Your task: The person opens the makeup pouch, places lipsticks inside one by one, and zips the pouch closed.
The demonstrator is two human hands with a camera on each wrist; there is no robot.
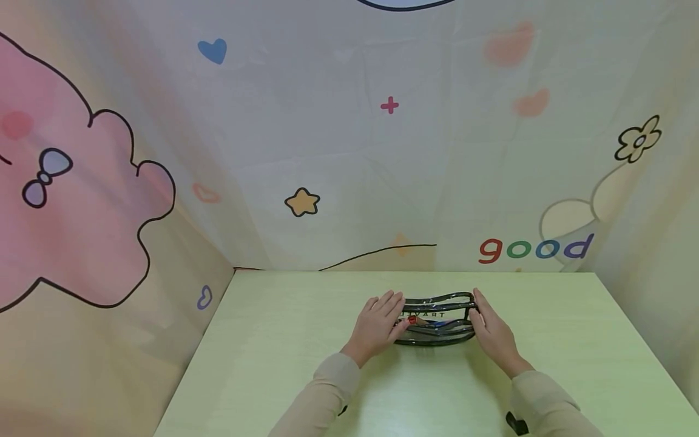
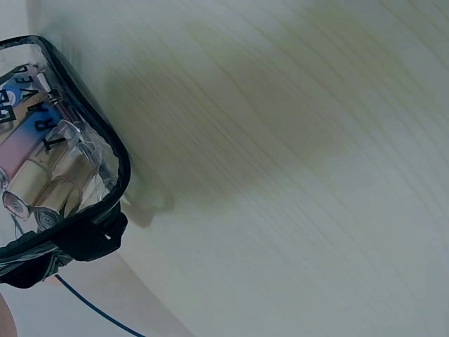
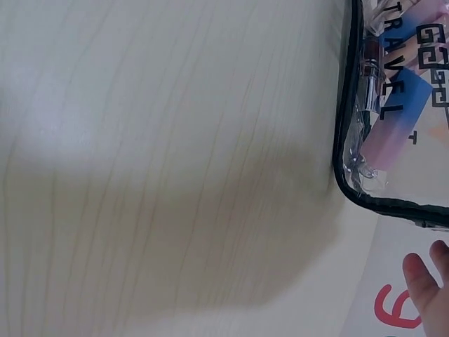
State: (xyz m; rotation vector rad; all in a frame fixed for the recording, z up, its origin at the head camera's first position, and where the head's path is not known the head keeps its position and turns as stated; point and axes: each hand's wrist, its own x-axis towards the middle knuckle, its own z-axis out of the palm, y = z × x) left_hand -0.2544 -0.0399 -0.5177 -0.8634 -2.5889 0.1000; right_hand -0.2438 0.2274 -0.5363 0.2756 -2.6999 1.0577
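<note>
A clear zip bag with black piping (image 1: 437,343) and black "TRAVEL" lettering lies between my two hands. Cosmetic tubes (image 2: 59,179) and a blue-and-pink box (image 3: 396,119) show through its plastic. My left hand (image 1: 374,328) holds the bag's left end, fingers laid over the top and thumb at the front. Against the right end rests my right hand (image 1: 496,334), its fingers stretched along the side. In the right wrist view two straight fingertips lie just past the bag's corner. Nearly all of my left hand is out of the left wrist view.
The bag is above a pale wood-grain tabletop (image 1: 262,352). A printed cloth backdrop (image 1: 349,152) rises along the table's back and sides, with a pink cartoon shape (image 1: 71,200) at left. Black bits (image 1: 516,423) show beside the right sleeve.
</note>
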